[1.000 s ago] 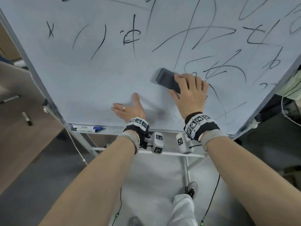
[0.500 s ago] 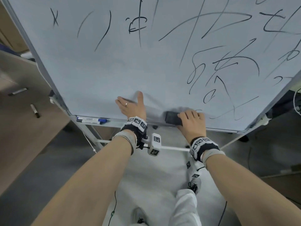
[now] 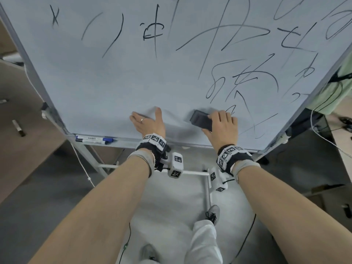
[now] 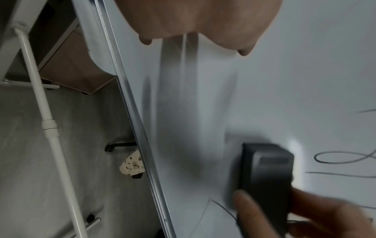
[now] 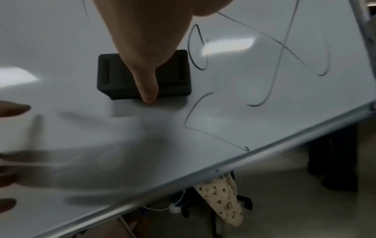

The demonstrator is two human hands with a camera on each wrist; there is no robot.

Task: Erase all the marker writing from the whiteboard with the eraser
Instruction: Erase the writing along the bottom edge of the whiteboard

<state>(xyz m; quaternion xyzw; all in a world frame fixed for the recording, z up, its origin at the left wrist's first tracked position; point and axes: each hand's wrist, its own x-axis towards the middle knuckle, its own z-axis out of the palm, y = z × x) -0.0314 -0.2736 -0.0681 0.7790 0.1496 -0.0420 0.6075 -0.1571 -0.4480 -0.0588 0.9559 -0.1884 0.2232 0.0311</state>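
The whiteboard [image 3: 118, 77] leans on its stand and carries black marker strokes [image 3: 243, 80] across its top and right side. My right hand [image 3: 222, 124] grips the black eraser [image 3: 201, 120] and holds it flat against the lower board, just left of a small loop of writing [image 5: 196, 48]. The eraser [image 5: 122, 77] lies under my thumb [image 5: 146, 90] in the right wrist view, and the left wrist view has the eraser [image 4: 266, 175] too. My left hand [image 3: 147, 122] lies flat on the board with straight fingers, left of the eraser. The board around both hands is wiped.
Two markers [image 3: 94, 140] lie on the tray at the board's bottom left edge. Another marker [image 3: 18, 128] rests on the wooden desk at left. The white stand frame [image 3: 206, 189], cables and my foot [image 3: 213, 213] are below the board.
My right hand slid the eraser from mid-board down to the bottom edge, then back up a little. The left hand stayed flat on the board.
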